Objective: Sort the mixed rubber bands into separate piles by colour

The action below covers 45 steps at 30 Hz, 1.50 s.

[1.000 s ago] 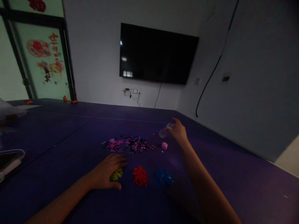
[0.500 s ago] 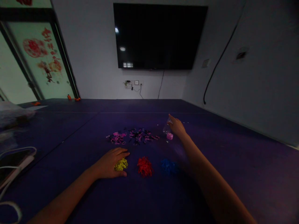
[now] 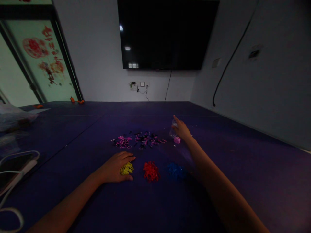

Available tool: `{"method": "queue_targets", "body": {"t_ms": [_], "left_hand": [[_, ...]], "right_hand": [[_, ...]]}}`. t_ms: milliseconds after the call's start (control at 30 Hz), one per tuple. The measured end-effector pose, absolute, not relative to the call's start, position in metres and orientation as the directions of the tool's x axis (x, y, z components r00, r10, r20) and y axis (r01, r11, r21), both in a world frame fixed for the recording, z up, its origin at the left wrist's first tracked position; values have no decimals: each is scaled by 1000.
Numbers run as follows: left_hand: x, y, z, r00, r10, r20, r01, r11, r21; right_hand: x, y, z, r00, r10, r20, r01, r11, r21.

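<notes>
My left hand (image 3: 118, 167) rests on the table, thumb and fingers apart around a pile of yellow rubber bands (image 3: 126, 168). A red pile of rubber bands (image 3: 151, 171) lies to its right, and a blue pile (image 3: 176, 171) farther right. My right hand (image 3: 182, 130) grips a small clear plastic bottle (image 3: 173, 132), its index finger stretched along the top; the palm side is hidden. Beside the bottle's base is a pink cap (image 3: 177, 139). Loose pink and black rubber bands (image 3: 145, 139) lie scattered left of the bottle.
The purple tabletop (image 3: 102, 204) reaches to the wall, below a large television (image 3: 167, 35). At left are a phone-like device (image 3: 14, 168) with a white cable (image 3: 11, 212) and clear plastic bags (image 3: 14, 119). Small orange objects (image 3: 81, 101) sit at the far left edge.
The camera view has tilted slightly. My right hand and the bottle have shifted a little to the left; my left hand stays around the yellow bands.
</notes>
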<state>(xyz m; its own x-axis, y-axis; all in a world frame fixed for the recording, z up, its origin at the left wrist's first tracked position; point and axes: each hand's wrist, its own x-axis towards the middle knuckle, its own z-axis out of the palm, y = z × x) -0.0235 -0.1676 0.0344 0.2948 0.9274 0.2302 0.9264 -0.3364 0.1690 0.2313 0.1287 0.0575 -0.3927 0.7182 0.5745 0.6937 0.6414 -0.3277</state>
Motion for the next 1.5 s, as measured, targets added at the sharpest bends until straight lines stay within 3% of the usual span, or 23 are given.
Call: {"method": "queue_targets", "body": {"t_ms": [200,333,433,533,667,767,933,1100,1267,1500], "left_hand": [[-25,-167,34,287,932,222,929,-327,173],[-26,-167,32,272,937,221,925,-318,209],[-29,-165,29,218,940,260,900,-297,320],[-33,-162,25,76,941,331,811,-251,529],[-39,-155,18,-146,945,294,567,-163,807],[-44,-151,14,-182,959,218,423,-124,898],[-45,-152,12,-97,979,177,359,-131,924],[-40,-157,15,-76,979,191,371,-150,917],[-37,-158,17,-35,971,235,522,-183,833],[-33,-158,19,66,991,119,560,-136,817]], "right_hand": [[231,120,63,-380,721,579,680,642,-354],[229,101,81,-243,671,701,707,617,-346],[233,73,92,-231,588,776,664,678,-316],[246,39,84,-356,529,771,537,790,-295],[267,2,49,-448,638,626,376,770,-516],[278,-8,25,-503,737,451,303,640,-706],[282,-8,16,-495,789,365,260,535,-804],[282,-10,16,-520,766,378,313,582,-751],[281,-13,16,-527,754,392,323,605,-728],[279,-14,16,-547,743,387,337,618,-710]]}}
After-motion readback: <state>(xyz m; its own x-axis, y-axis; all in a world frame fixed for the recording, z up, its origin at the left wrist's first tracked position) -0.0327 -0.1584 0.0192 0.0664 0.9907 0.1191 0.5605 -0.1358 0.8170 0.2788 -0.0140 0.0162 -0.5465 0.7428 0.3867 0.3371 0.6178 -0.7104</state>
